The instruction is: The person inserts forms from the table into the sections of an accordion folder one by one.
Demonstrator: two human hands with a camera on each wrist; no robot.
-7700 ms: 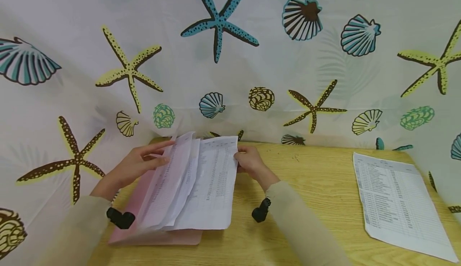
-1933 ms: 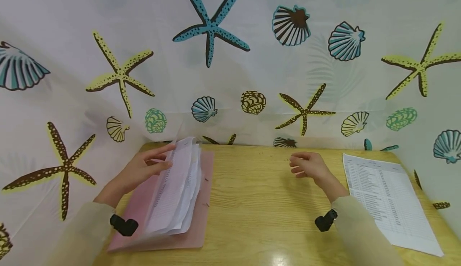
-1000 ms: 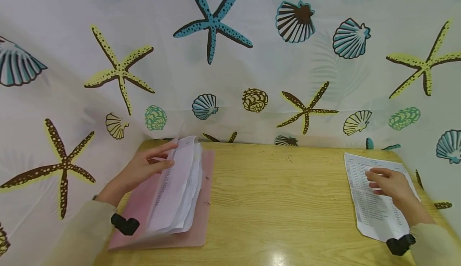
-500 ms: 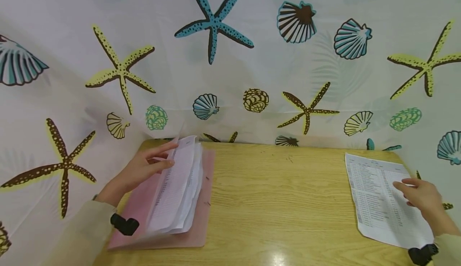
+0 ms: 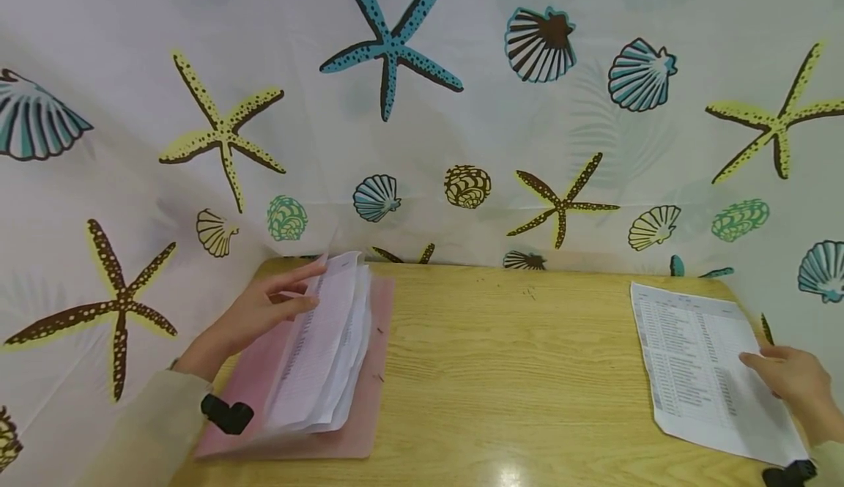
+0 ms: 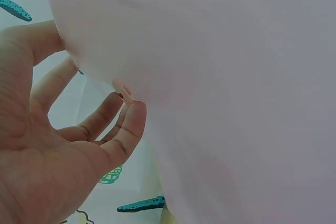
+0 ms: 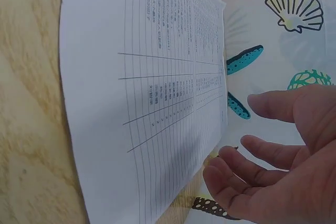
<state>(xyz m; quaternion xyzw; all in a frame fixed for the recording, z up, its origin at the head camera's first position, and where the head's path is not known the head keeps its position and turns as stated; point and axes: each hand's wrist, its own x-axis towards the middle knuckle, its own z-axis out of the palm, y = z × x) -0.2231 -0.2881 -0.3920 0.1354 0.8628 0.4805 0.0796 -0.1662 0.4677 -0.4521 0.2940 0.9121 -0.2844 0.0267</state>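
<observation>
At the left of the head view, a translucent pink folder (image 5: pixel 359 436) lies on the table, its cover partly raised. Several printed sheets (image 5: pixel 349 370) fan out inside it. My left hand (image 5: pixel 253 318) pinches the upper edge of the cover between thumb and fingers; in the left wrist view this cover (image 6: pixel 226 87) is a broad pale pink surface. On the right lies a printed sheet with a table of text (image 5: pixel 692 362). My right hand (image 5: pixel 794 377) is over its right edge. The right wrist view shows thumb and fingers (image 7: pixel 252 174) spread, with nothing between them.
The wooden table (image 5: pixel 508 370) stretches between the folder and the loose sheet. A white curtain (image 5: pixel 422 135) printed with starfish and shells hangs behind the table and round both sides. A black wrist camera (image 5: pixel 227 414) sits on the left sleeve.
The right hand has let go of the papers at the folder, crossed the table and moved down the loose sheet to its right edge. The left hand has stayed at the folder cover.
</observation>
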